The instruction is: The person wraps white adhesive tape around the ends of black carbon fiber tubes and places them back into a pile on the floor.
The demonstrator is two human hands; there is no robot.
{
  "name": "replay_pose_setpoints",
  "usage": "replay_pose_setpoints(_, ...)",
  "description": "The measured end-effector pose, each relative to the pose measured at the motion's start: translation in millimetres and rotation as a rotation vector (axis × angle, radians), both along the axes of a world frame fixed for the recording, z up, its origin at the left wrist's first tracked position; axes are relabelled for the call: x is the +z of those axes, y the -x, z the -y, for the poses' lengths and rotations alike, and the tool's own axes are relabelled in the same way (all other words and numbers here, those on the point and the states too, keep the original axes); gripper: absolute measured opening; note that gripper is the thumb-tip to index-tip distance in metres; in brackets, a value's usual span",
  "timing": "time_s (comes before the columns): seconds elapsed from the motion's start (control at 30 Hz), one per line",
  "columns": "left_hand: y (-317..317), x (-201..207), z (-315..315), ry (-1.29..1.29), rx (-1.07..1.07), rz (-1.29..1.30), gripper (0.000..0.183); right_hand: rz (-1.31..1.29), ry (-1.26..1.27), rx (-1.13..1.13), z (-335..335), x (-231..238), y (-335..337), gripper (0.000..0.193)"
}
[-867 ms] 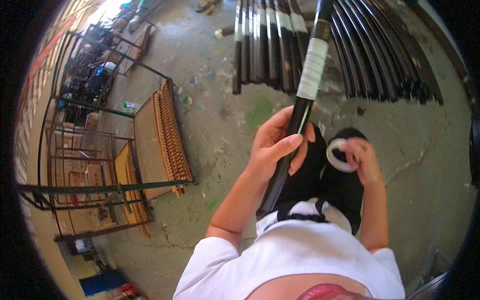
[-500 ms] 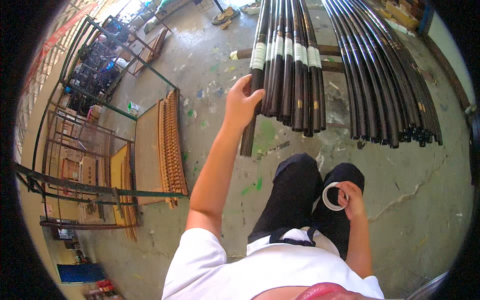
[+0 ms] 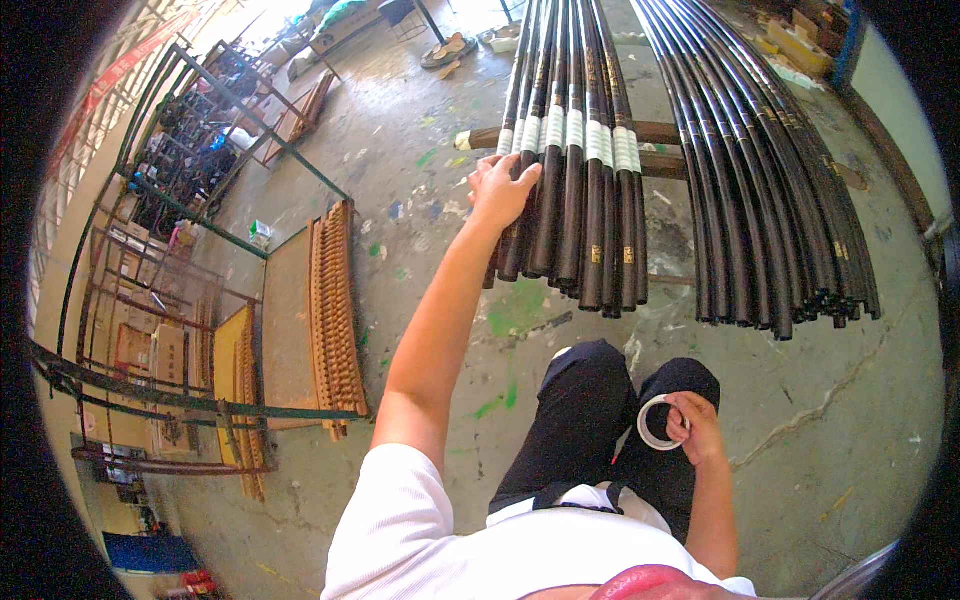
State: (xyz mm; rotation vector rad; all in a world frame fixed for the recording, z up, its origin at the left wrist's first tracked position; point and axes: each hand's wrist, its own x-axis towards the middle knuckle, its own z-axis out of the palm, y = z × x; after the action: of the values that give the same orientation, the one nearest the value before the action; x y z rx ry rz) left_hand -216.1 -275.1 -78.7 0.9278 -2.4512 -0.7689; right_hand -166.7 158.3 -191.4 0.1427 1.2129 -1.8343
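Note:
Long black poles lie side by side on the floor ahead, their near ends toward me. White tape bands wrap several of these poles. My left hand reaches to the leftmost edge of that group, its fingers curled over a black pole just below the white band. The hand partly hides this pole and its neighbour. In front of my right knee, my right hand grips a roll of white tape by its ring, fingers through the hole.
A second bundle of black poles lies to the right, without white bands. Wooden bars run crosswise under the poles. At the left stands a green metal rack with stacked brown boards. The concrete floor is cracked and paint-spotted.
The leftmost pole, which stuck out toward me with a gap beside it, now lies closer against the others, my left hand still on it. The view has shifted slightly; my right hand keeps the tape.

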Motion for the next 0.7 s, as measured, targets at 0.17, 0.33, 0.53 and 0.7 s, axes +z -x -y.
replay_pose_setpoints(0.17, -7.1, 12.3, -1.2, 0.131, 0.013, -0.01, 0.062, -0.027, 0.032, 0.024, -2.9, 3.1, 0.4, 0.019)
replay_pose_setpoints(0.33, -17.6, 78.4, -93.3, 0.006, -0.393, -0.349, 0.033, -0.036, 0.082, 0.045, -3.8, 3.0, 1.2, 0.022)
replay_pose_setpoints(0.53, 27.8, 61.8, -208.0, -0.11, -0.46, -0.18, 0.052, -0.02, 0.128, 0.067, -1.6, -2.8, -1.1, 0.021)
replay_pose_setpoints(0.7, 72.0, 3.1, -233.5, -0.423, -0.192, -0.073, 0.067, -0.038, 0.158, 0.032, -10.3, -3.4, -6.1, 0.021)
